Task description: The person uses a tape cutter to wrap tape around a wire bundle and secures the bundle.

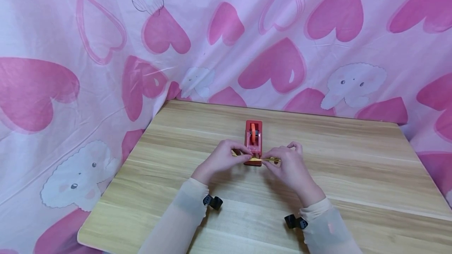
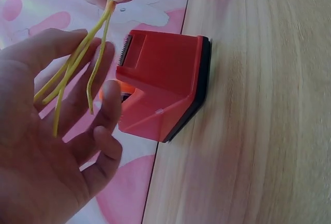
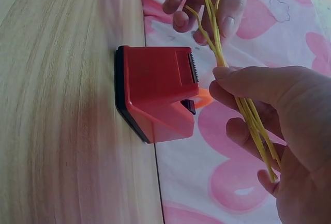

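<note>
A bundle of thin yellow strands (image 3: 249,114) stretches between both hands; its exact kind does not show. My right hand (image 1: 287,164) pinches it between thumb and fingers, with several strand ends crossing the palm. At the other end, my left hand (image 1: 226,156) holds the splayed strands loosely between thumb and fingers, where loose tips (image 2: 91,105) dangle over the palm. Just beyond the hands stands a red tape dispenser (image 1: 253,148) with a black base, a toothed cutter (image 2: 124,49) and an orange wheel (image 1: 252,132). The strands overlap its near end in the head view.
The dispenser stands on a wood-grain table (image 1: 190,132) with a rounded front left corner. Behind and to the left hangs a pink cloth (image 1: 197,19) with hearts and white animals. Small black cameras (image 1: 213,202) are strapped at both wrists, over light sleeves.
</note>
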A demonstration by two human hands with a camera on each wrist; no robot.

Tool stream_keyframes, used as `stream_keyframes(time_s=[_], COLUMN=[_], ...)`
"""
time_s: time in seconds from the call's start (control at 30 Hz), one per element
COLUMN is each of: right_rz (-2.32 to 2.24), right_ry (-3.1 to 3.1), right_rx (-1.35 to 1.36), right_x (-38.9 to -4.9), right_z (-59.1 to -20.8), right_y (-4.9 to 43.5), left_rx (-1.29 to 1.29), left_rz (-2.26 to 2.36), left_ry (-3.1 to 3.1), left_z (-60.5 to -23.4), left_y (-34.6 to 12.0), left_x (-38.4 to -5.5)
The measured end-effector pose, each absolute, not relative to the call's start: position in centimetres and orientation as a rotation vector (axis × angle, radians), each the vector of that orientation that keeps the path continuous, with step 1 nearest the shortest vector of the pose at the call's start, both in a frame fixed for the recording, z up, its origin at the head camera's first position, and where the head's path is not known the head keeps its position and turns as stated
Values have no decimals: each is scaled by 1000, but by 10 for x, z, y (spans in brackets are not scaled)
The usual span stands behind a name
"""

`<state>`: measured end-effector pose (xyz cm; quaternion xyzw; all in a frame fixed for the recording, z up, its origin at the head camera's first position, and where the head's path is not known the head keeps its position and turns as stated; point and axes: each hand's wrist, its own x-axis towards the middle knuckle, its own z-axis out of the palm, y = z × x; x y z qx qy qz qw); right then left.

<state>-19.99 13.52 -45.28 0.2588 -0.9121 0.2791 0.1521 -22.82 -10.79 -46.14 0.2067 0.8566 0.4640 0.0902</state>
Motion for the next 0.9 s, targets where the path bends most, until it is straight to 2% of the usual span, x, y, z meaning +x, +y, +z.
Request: stream_keyframes(time_s=[0.37, 0.9], right_rz=[733, 746], right_ry=[-2549, -2698], right_rx=[752, 668], right_x=[-199, -196], right_z=[-455, -450], right_y=[135, 132], left_rx=[546, 625], left_rz=[1388, 1432], left_ry=[2488, 2545], left_z=[-461, -468], left_y=[-105, -104], left_x=[-224, -223])
